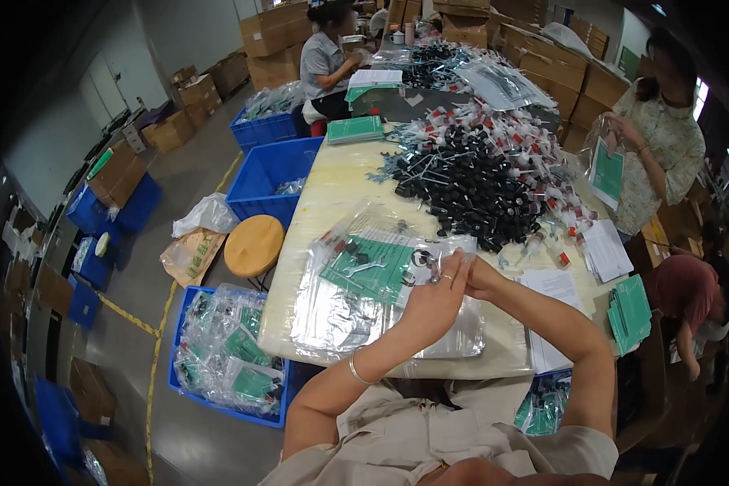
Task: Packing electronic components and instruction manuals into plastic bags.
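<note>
On the pale padded table in front of me lies a clear plastic bag point(340, 320), with a green card point(381, 271) and a small wrench point(368, 267) showing through the film. My left hand point(436, 301), with a ring and a bracelet on that arm, has its fingers closed at the bag's right end. Right beside it, my right hand point(483, 277) is closed on the same edge, the fingertips partly hidden by the left hand. Small black and silver parts point(424, 261) sit just left of my fingertips. More flat clear bags lie under this one.
A big heap of black-capped parts point(478, 178) covers the far side of the table. Paper sheets point(552, 296) and green cards point(628, 314) lie right. Blue bins point(279, 166) and a round stool point(253, 245) stand left. A co-worker point(656, 130) holds a bag at right; another sits far left.
</note>
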The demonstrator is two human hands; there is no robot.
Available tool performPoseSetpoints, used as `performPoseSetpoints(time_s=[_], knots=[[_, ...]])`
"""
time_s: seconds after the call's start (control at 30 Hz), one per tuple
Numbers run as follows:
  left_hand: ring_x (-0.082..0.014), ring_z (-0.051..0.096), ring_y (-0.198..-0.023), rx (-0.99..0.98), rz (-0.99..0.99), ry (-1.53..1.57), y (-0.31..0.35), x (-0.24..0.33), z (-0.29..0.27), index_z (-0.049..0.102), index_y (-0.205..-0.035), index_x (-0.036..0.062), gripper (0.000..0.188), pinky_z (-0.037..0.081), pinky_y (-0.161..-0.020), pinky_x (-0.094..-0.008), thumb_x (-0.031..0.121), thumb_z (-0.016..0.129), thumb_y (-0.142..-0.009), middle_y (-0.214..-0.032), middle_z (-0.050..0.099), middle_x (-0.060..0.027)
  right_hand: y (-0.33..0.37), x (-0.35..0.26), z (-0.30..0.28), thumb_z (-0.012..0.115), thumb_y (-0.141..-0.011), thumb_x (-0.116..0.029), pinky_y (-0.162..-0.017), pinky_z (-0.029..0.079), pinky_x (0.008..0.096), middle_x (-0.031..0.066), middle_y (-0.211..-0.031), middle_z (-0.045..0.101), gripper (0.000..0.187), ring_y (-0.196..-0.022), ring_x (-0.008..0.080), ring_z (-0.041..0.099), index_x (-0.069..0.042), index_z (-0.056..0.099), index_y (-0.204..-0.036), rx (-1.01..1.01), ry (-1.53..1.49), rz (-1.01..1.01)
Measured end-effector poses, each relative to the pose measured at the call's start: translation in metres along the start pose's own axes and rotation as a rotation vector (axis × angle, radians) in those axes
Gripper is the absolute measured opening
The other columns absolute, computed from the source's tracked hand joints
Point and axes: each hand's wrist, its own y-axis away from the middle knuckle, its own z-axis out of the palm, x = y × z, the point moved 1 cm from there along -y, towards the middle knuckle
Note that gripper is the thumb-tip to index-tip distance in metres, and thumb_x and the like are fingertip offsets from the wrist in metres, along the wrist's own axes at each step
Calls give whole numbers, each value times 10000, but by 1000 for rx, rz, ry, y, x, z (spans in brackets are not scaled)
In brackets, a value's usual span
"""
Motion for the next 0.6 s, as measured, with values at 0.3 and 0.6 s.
performPoseSetpoints(time_s=[0.3, 0.6], knots=[[-388, 593, -854, -35, -61, 154, -4, -24, -49, 349, -1338, 26, 650, 491, -631, -463, -36, 491, -707, -1372, 395, -170, -52, -11, 38, 542, -910, -178, -815, 505, 318, 85, -1072, 624, 281, -926, 210, 612, -9, 563, -1133, -228, 498, -464], [-267, 461, -1224, 94, 111, 560, -58, -59, -147, 467, -1284, -3, 667, 299, -1035, -318, -164, 287, -662, -1271, 517, -178, 70, -83, 45, 636, -719, -252, -893, 404, 396, 98, -836, 598, 263, -903, 264, 553, -51, 613, -887, -87, 1994, -1238]])
